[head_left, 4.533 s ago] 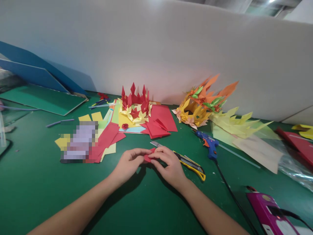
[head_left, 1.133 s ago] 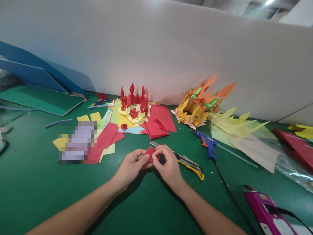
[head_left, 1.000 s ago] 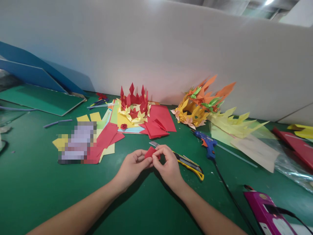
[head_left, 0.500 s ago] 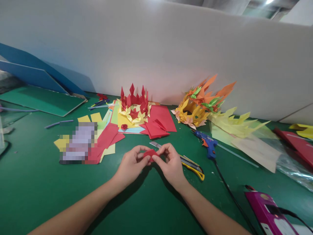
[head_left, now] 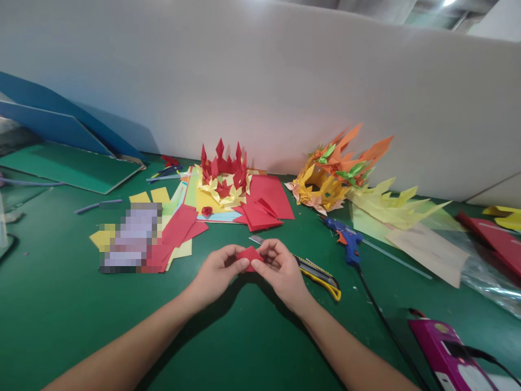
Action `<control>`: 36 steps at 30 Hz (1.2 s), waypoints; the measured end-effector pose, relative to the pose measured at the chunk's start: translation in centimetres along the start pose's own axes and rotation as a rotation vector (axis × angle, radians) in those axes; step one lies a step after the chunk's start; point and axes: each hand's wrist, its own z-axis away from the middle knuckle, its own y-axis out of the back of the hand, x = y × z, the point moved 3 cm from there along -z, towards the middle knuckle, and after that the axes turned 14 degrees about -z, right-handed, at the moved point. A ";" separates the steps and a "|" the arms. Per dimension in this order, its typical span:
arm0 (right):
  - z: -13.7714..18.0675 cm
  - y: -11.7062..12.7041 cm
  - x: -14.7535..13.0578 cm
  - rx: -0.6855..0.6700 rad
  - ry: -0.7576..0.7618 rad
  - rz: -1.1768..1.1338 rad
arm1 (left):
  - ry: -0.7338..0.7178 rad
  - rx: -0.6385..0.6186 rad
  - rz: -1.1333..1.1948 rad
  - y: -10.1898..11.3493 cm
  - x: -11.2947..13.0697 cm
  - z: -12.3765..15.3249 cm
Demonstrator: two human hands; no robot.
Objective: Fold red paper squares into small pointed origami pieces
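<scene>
A small folded piece of red paper is pinched between both hands above the green tabletop. My left hand grips its left side, thumb in front and fingers behind. On its right side, my right hand holds it the same way. A yellow utility knife lies beneath and beside my right hand, its blade tip showing beyond the fingers. Behind the hands stands a red and pale-yellow paper crown, with a small red paper flower in front of it.
Red paper sheets lie partly under a blurred-out rectangular device at left. To the right are a blue glue gun with its cord, an orange-yellow paper crown and a magenta power strip. A white partition rises behind.
The red paper has been turned so that more of its flat face shows between the fingers. Both hands stay in nearly the same place.
</scene>
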 end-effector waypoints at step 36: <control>0.5 -0.6 -1.3 -0.129 0.442 0.483 | 0.087 -0.004 0.297 0.1 -0.9 0.0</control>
